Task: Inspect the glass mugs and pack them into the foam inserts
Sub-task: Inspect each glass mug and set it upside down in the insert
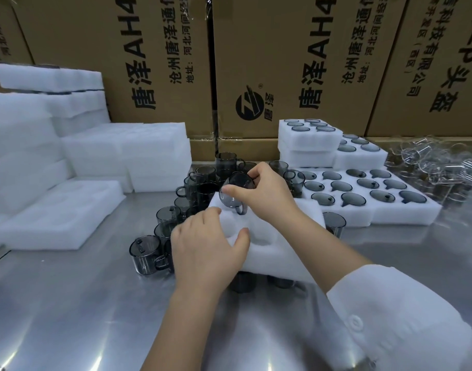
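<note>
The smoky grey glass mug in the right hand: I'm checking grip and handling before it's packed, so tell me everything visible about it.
The smoky grey glass mug is small, transparent and dark-tinted, with a rounded body and a loop handle that points down toward the white foam insert. It is tilted on its side, held above the insert's far left corner. The right hand grips it from the right, fingers curled over its top. The left hand does not touch it; it rests on the insert. No crack or chip shows, though glare hides detail.

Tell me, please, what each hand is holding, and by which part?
The right hand holds a tilted smoky glass mug by its body. The left hand rests on the foam insert, steadying it.
</note>
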